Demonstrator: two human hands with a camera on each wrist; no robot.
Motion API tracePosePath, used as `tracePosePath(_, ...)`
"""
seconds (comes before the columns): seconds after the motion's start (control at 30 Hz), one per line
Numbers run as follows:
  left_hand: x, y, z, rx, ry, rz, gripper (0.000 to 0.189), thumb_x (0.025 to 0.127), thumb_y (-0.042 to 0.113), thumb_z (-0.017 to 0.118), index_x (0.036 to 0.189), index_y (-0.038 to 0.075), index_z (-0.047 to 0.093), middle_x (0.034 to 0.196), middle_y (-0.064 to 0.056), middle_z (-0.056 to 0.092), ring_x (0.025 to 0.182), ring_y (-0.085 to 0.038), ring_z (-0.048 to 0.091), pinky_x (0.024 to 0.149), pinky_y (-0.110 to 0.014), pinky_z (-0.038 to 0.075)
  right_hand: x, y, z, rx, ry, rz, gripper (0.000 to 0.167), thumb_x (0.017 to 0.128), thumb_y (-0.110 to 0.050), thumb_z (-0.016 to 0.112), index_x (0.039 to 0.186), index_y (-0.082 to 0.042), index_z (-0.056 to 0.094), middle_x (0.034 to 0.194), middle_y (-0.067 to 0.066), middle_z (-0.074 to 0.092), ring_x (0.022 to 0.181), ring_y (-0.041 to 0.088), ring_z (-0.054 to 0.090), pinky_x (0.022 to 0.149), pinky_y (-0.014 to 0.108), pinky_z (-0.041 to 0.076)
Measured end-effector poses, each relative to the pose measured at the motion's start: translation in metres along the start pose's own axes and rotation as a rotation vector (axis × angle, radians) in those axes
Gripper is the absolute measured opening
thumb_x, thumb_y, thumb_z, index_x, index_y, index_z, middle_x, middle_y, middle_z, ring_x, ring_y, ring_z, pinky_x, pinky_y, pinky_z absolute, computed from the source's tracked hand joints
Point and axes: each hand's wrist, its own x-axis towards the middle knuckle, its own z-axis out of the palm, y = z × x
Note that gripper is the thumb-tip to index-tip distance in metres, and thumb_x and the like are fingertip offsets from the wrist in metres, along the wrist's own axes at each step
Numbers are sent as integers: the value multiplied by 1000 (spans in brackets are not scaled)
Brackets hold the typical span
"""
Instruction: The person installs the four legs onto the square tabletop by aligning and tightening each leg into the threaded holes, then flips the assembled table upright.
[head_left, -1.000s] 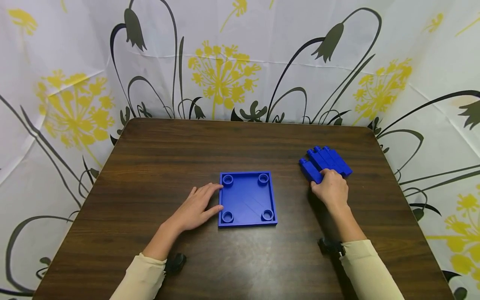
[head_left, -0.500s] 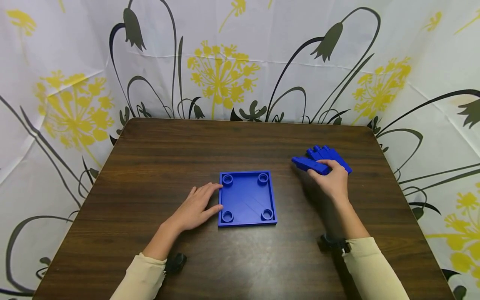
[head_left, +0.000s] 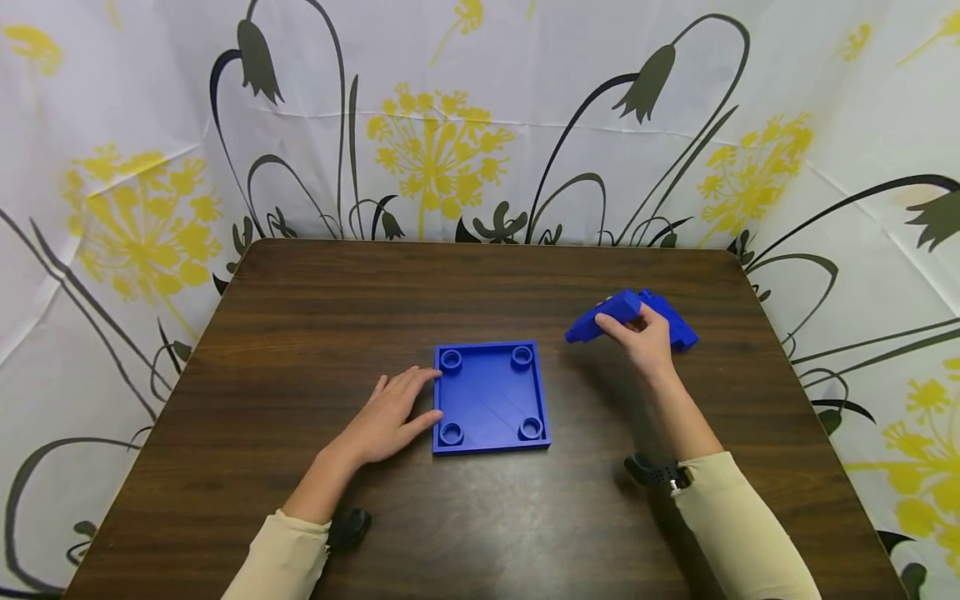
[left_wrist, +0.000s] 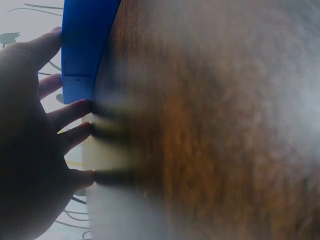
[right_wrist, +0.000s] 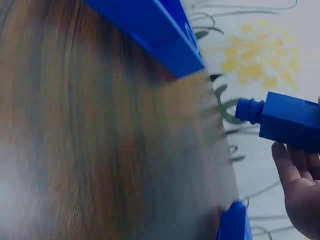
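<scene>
My left hand rests on the table with spread fingers touching the left edge of a blue square panel. This panel has a raised rim and a round socket at each corner. In the left wrist view, the thumb and fingertips lie against the side of the panel. My right hand holds a blue table leg tilted above the table, between thumb and fingers. In the right wrist view, the leg shows a ridged round peg at its end; the hand is partly cut off.
More blue legs lie behind the right hand, partly hidden by it. The brown wooden table ends at a flower-patterned curtain. Dark bands with cameras sit on both wrists.
My right hand has picked one blue leg off the table, lifted it, turned it and shifted slightly left. The left hand and the square panel have stayed in place.
</scene>
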Motion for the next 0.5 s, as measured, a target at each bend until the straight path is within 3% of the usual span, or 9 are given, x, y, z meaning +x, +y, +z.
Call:
tracePosePath(0.27,-2,0,0,-5,6,-3,62,98,49,54,149,19,37,152,-11,39,144,-35,25,108,-69,12,6,-13,50,-58,-114,-51,39,87,-3,73,119,13,60,113,19,68,94,12,67,84,23,51)
tracePosePath(0.37,-2,0,0,-7,8,-3,61,98,46,56,149,18,38,152,-11,39,144,-35,25,108,-69,12,13,-6,74,-74,-173,-69,38,86,-1,73,119,13,61,115,25,66,92,12,67,84,25,52)
tracePosePath(0.5,-1,0,0,-5,2,-12,61,98,46,56,149,19,37,152,-11,39,144,-35,25,108,-69,12,20,9,106,-113,-277,-114,41,85,-3,75,121,11,61,115,25,66,97,21,67,89,33,52)
